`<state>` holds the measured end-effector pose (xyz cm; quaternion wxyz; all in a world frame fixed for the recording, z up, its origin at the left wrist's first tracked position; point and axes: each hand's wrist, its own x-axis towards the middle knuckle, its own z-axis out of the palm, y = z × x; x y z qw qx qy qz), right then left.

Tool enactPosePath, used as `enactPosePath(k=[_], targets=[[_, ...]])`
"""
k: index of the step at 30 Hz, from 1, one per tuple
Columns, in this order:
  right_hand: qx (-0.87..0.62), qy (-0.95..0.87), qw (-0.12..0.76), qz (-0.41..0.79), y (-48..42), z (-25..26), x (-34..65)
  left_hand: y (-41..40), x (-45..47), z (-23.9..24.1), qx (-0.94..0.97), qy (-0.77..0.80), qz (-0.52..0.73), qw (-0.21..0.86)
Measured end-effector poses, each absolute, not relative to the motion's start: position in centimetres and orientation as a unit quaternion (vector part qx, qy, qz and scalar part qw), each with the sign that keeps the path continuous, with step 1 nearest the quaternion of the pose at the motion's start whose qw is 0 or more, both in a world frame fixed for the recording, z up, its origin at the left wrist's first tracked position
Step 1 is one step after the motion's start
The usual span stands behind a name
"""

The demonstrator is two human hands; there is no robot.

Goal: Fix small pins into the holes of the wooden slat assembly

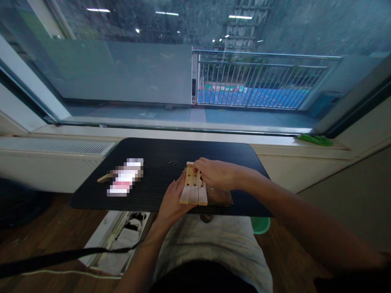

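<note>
Wood (194, 195) is over near half of tabletop (214, 149); prob. light, stiff, slats may split. Best held by long sides. L hand (174, 200) grips left side; R hand (215, 173) fingers bunched at far end, pinch unclear.

Dim indoors; bluish daylight through window (171, 34); lamp reflections (240, 17) streaking it.

Green cloth (316, 140) on the windowsill (281, 142), metal railing (248, 81) outside the window (128, 26), white radiator (51, 149) at left
</note>
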<state>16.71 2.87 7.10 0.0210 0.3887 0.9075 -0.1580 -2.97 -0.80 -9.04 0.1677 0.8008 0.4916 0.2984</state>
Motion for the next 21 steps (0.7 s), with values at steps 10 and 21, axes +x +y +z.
enactPosePath(k=[10,21], targets=[[0.374,0.917,0.007,-0.138,3.09,7.00,16.72,-0.68,-3.00,-9.28,0.802,0.495,0.295,0.157],[0.393,0.910,0.013,-0.131,2.99,7.09,16.61,-0.69,-3.18,-9.30,0.804,0.496,0.297,0.141]])
